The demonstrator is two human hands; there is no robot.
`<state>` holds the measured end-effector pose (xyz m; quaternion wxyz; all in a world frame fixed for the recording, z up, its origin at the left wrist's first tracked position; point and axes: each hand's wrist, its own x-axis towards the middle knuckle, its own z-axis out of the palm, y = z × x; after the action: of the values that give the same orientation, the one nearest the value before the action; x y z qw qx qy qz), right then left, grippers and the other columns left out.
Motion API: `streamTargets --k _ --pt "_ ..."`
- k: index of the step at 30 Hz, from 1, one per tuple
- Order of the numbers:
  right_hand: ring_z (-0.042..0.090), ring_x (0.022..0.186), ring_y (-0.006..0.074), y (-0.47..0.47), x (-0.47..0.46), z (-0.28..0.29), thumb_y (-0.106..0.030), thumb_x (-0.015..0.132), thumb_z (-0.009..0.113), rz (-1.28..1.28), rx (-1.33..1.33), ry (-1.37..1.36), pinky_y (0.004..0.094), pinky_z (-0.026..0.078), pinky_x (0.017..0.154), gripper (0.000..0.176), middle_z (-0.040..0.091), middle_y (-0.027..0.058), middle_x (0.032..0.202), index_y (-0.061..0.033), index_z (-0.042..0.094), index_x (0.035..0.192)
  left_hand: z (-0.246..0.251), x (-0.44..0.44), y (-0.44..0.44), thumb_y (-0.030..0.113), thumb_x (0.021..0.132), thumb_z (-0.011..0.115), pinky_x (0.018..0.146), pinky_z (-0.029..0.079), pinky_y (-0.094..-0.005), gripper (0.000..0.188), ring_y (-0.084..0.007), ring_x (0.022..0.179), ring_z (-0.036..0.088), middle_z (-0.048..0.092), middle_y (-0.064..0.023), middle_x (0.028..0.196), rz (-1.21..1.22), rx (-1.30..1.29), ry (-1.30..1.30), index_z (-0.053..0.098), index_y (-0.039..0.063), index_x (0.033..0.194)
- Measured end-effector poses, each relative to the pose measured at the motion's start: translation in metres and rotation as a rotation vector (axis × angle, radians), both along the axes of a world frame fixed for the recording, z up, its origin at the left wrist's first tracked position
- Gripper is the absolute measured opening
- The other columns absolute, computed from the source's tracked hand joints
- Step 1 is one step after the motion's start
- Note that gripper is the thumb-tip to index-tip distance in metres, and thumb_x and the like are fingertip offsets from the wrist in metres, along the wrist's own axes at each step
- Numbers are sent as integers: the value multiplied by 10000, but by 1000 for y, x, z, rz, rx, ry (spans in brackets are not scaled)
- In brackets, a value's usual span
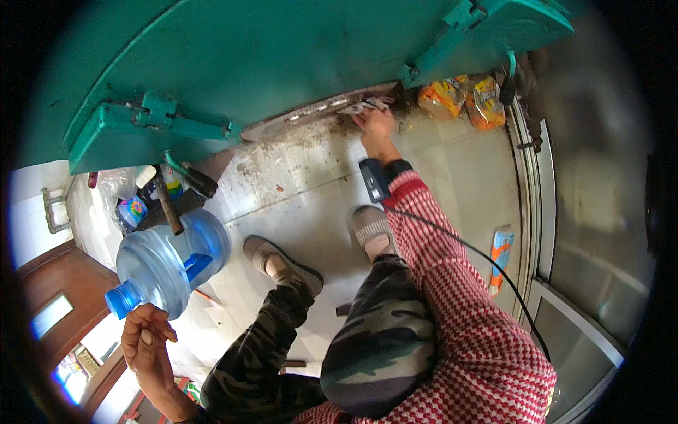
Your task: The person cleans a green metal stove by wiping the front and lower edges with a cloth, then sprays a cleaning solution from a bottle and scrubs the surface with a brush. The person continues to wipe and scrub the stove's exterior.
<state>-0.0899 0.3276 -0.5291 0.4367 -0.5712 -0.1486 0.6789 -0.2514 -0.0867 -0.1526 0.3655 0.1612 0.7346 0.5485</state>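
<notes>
My right hand [377, 126] reaches down to the foot of a green metal machine [296, 63] and holds a crumpled greyish cloth [365, 106] against its dirty lower ledge [318, 112]. Dark grime marks the floor tiles [296, 159] beside the ledge. At the lower left my left hand [148, 339] is raised with its fingers bent and nothing seen in it. Just beyond its fingertips in the picture lies a large blue water-cooler bottle [169, 259] on its side; whether they touch I cannot tell.
Two orange printed packages [484, 106] stand at the upper right. An orange and blue package [501, 257] lies near the metal door frame [545, 201]. Black-handled green levers [198, 181] stick out from the machine. Plastic bags and a wooden handle [168, 204] are at the left.
</notes>
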Motion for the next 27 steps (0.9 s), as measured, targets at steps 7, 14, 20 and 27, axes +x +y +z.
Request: streamTargets --k 7,14,20,27 --pt "603 709 251 -77 -85 -10 40 846 420 205 -53 118 424 569 600 268 568 105 836 -87 450 1080 3 4 3 266 856 655 630 473 -237 408 -131 726 596 638 -126 982 25 -5 5 564 -8 1144" --pt "606 710 245 -38 -42 -12 -63 848 508 200 -18 66 409 540 609 142 610 111 891 -51 538 986 3 3 -12 237 872 630 627 461 -237 404 -119 728 558 612 -117 1001 85 -2 20 536 -27 1163" --pt "599 753 248 18 7 -43 -112 876 445 -24 101 -70 430 548 647 203 583 91 872 -79 507 1066 3 -2 -18 254 865 638 615 469 -237 416 -131 722 580 622 -134 984 68 26 28 542 -34 1149" --pt "636 769 326 -110 -136 -42 -57 890 417 215 -188 100 518 558 628 207 602 168 859 -53 435 1097 7 4 -19 239 879 622 630 458 -233 417 -122 738 561 603 -120 1009 74 -5 23 521 -29 1181"
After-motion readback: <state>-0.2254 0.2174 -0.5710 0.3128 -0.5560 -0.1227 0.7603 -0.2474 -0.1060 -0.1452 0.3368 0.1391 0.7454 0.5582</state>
